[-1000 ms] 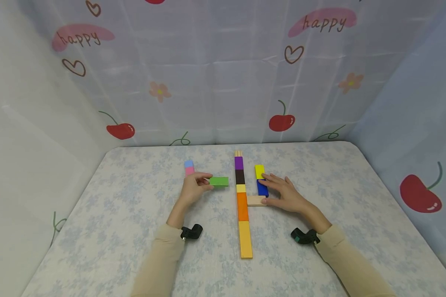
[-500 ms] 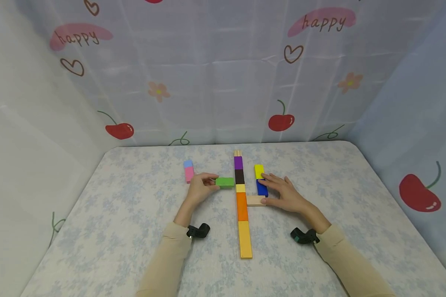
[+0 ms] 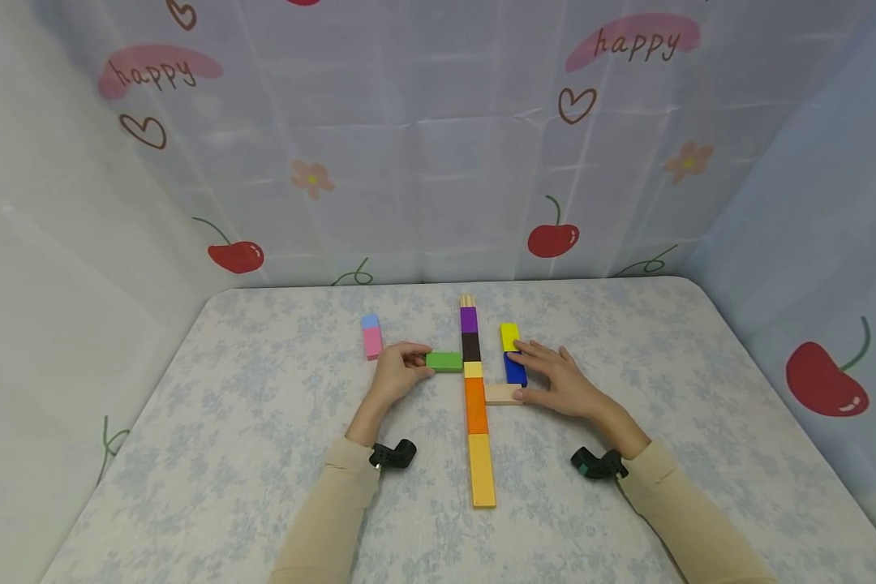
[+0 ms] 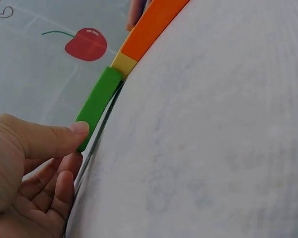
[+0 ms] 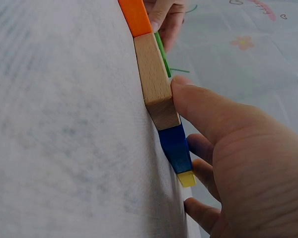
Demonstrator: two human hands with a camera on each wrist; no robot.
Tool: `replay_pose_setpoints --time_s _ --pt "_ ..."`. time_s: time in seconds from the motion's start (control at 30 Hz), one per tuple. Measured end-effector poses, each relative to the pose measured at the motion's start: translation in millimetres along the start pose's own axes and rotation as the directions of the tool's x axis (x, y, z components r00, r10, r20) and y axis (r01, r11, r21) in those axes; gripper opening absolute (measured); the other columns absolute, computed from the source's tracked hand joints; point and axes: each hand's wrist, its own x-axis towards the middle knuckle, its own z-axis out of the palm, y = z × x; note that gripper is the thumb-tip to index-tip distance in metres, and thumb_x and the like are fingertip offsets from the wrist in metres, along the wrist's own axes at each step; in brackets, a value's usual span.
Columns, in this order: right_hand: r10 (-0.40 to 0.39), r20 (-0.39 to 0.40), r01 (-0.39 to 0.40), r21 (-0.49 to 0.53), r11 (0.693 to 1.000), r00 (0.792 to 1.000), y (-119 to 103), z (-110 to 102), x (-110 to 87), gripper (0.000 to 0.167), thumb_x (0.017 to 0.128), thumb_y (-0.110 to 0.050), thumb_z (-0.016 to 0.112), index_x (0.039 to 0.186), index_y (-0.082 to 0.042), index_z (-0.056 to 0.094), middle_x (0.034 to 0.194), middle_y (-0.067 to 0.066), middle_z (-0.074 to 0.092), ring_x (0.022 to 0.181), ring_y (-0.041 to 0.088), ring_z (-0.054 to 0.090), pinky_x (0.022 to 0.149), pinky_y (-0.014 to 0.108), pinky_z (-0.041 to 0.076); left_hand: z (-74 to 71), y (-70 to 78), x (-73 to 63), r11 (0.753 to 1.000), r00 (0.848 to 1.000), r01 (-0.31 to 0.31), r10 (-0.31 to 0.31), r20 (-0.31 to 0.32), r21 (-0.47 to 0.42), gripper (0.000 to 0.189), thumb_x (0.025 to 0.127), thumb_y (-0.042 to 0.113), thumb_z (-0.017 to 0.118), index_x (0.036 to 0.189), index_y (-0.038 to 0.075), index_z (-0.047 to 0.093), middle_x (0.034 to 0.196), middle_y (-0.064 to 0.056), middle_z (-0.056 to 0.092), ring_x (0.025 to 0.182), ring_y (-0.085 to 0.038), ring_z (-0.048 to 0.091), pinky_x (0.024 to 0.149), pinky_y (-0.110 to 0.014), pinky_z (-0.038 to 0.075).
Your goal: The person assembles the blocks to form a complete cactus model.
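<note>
My left hand (image 3: pixel 400 371) pinches a green block (image 3: pixel 444 362) by its left end, thumb on the near side. The block's other end meets the left side of a long upright row, by the small pale yellow block (image 4: pixel 124 64); whether it lies flat on the table cannot be told. My right hand (image 3: pixel 564 381) lies with fingers spread, the thumb touching a plain wooden block (image 5: pixel 154 69) that juts right from the orange block (image 3: pixel 476 407). Its other fingers reach over the blue block (image 3: pixel 515 369), which stands behind the wooden one. Beyond it is a yellow block (image 3: pixel 509 337).
The row runs from several thin sticks (image 3: pixel 467 300) through a purple block (image 3: pixel 468 319) and a dark block (image 3: pixel 470 347) to a long amber block (image 3: pixel 482 470). A blue-and-pink pair, its pink block (image 3: pixel 372 343) nearer, lies left. A patterned cloth covers the table (image 3: pixel 226 422).
The left hand has carried the green block to the right, from a gap away up to the row's left side. The right hand has stayed in place.
</note>
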Motion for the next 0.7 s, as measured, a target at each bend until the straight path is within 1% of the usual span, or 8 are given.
replay_pose_setpoints --time_s 0.2,0.37,0.6,0.7 --pt "-0.016 -0.009 0.016 0.001 1.0 1.0 0.6 0.1 -1.0 0.066 0.086 -0.041 0.072 0.143 -0.014 0.052 0.156 0.015 0.036 0.146 0.042 0.024 0.112 0.073 0.0 0.6 -0.7 -0.2 1.0 1.0 -0.013 0.013 -0.01 0.022 0.031 0.076 -0.002 0.08 0.106 0.002 0.075 0.083 -0.011 0.069 0.069 -0.012 0.06 0.063 -0.022 0.052" --pt "-0.031 -0.018 0.031 0.001 1.0 0.999 0.6 -0.4 -0.8 0.066 0.087 -0.039 0.072 0.143 -0.013 0.052 0.156 0.015 0.036 0.146 0.042 0.024 0.111 0.074 0.0 0.3 -0.3 -0.4 1.0 1.0 -0.02 0.02 -0.008 0.022 0.031 0.076 -0.002 0.08 0.106 0.001 0.075 0.083 -0.013 0.069 0.069 -0.013 0.061 0.063 -0.023 0.052" --pt "-0.019 -0.013 0.019 0.0 1.0 1.0 0.9 -0.1 -0.1 0.065 0.087 -0.041 0.072 0.143 -0.014 0.052 0.156 0.015 0.036 0.146 0.042 0.024 0.111 0.073 0.0 0.2 -0.5 -1.8 0.999 0.999 -0.037 0.037 0.002 0.024 0.029 0.077 -0.002 0.079 0.105 0.0 0.074 0.085 -0.012 0.068 0.07 -0.012 0.06 0.062 -0.022 0.051" --pt "-0.023 -0.015 0.023 0.001 1.0 1.0 1.4 0.5 -0.7 0.065 0.087 -0.041 0.072 0.143 -0.014 0.052 0.156 0.015 0.036 0.146 0.042 0.024 0.111 0.073 0.0 1.0 0.2 -2.8 0.999 0.999 -0.033 0.033 0.006 0.023 0.029 0.077 -0.002 0.079 0.106 0.0 0.074 0.086 -0.013 0.068 0.071 -0.013 0.06 0.064 -0.022 0.052"
